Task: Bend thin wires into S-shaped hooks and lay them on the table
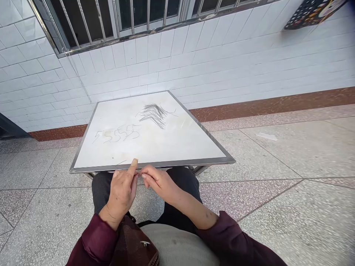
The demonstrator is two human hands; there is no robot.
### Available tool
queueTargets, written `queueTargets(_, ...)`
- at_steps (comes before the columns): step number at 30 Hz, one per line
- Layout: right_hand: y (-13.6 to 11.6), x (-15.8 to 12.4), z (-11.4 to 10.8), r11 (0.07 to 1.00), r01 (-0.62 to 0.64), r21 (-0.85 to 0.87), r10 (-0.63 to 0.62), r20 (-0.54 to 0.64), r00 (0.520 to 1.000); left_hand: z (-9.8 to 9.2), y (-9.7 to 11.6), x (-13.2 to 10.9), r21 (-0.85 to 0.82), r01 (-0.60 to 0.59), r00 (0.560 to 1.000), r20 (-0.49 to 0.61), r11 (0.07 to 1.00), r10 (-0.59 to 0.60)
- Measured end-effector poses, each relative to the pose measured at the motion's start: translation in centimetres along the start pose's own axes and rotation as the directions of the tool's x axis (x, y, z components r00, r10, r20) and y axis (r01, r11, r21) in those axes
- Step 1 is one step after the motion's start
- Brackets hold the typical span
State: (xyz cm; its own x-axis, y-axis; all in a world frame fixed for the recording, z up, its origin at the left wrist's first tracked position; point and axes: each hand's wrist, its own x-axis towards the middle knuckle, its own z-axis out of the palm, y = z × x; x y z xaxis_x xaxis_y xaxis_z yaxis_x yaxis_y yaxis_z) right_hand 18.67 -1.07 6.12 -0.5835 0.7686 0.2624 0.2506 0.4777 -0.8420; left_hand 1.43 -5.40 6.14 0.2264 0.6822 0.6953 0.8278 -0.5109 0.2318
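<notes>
Just off the near edge of the white-topped table [177, 163], my two hands meet with their fingertips almost touching. My left hand [121, 189] pinches with the thumb, while one finger with a yellowish covering on its tip points up. Thumb and forefinger of my right hand [158, 181] are pressed together. Whatever lies between the fingertips is too fine to make out. A thin dark strand [121, 162] shows just beyond my left hand. Farther back lies a loose pile of thin, dark, wire-like strands [154, 113]. Left of it, several curved strands [118, 133] form a row.
A metal frame edges the tabletop, close above my knees [183, 179]. Behind it stands a white tiled wall [155, 74] with a barred window [133, 18]. A pale scrap [266, 136] lies on the speckled floor at right. A patterned item [310, 14] is at upper right.
</notes>
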Motion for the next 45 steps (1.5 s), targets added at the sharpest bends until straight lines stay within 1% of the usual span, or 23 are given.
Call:
queueTargets(5,0.0,-0.1,0.7,1.000,-0.008,0.003,0.008,-0.008,1.000,0.1,0.3,0.2,-0.005,0.068,0.998,-0.018,0.998,-0.068)
queueTargets(9,0.0,-0.3,1.5,0.996,-0.074,0.043,0.076,-0.039,0.996,0.3,0.3,0.2,0.040,0.115,0.993,-0.014,0.993,-0.115)
queueTargets(12,0.2,-0.4,2.0,0.988,-0.117,0.097,0.122,-0.046,0.991,0.4,0.3,0.2,0.082,0.132,0.991,-0.008,0.988,-0.132)
queueTargets(15,0.4,-0.5,2.2,0.980,-0.142,0.141,0.148,-0.032,0.988,0.4,0.2,0.4,0.132,0.124,0.992,-0.001,0.983,-0.125)
queueTargets(22,0.6,-0.7,2.8,0.929,-0.216,0.300,0.216,0.031,0.976,0.4,0.2,0.6,0.200,0.048,0.999,-0.002,0.979,-0.048)
queueTargets(26,0.9,-0.9,3.3,0.902,-0.236,0.361,0.225,0.071,0.972,0.5,-0.3,0.7,0.228,0.018,1.000,0.008,0.973,-0.021)
queueTargets(29,1.1,-1.0,3.5,0.894,-0.248,0.372,0.232,0.089,0.969,0.5,-0.8,0.8,0.200,-0.050,0.999,0.025,0.979,0.046)
queueTargets(32,1.4,-1.1,3.5,0.885,-0.273,0.378,0.247,0.116,0.962,0.3,-1.0,1.1,0.153,-0.140,0.988,0.084,0.978,0.129)
queueTargets(34,1.5,-1.2,3.1,0.875,-0.273,0.400,0.229,0.156,0.961,0.0,-1.1,1.2,0.116,-0.194,0.976,0.124,0.974,0.180)
queueTargets(36,1.5,-1.2,2.5,0.880,-0.244,0.407,0.185,0.178,0.966,-0.2,-1.1,1.2,0.079,-0.231,0.964,0.153,0.970,0.217)
queueTargets(38,1.5,-1.1,1.8,0.920,-0.193,0.341,0.157,0.129,0.979,-0.4,-1.1,1.3,0.041,-0.245,0.957,0.173,0.969,0.234)
queueTargets(40,1.6,-0.7,1.1,0.968,-0.145,0.203,0.143,0.026,0.989,-0.6,-1.1,1.5,0.012,-0.245,0.951,0.198,0.969,0.238)
queueTargets(42,1.6,-0.2,0.7,0.985,-0.133,0.106,0.140,-0.057,0.989,-0.7,-1.0,1.9,-0.006,-0.254,0.942,0.224,0.967,0.249)
queueTargets(44,1.6,0.5,0.6,0.984,-0.141,0.108,0.151,-0.085,0.985,-0.9,-1.0,2.4,-0.021,-0.277,0.934,0.229,0.961,0.274)
queueTargets(45,1.6,0.7,0.5,0.980,-0.149,0.130,0.161,-0.095,0.982,-1.0,-1.0,2.6,-0.027,-0.283,0.936,0.212,0.959,0.282)
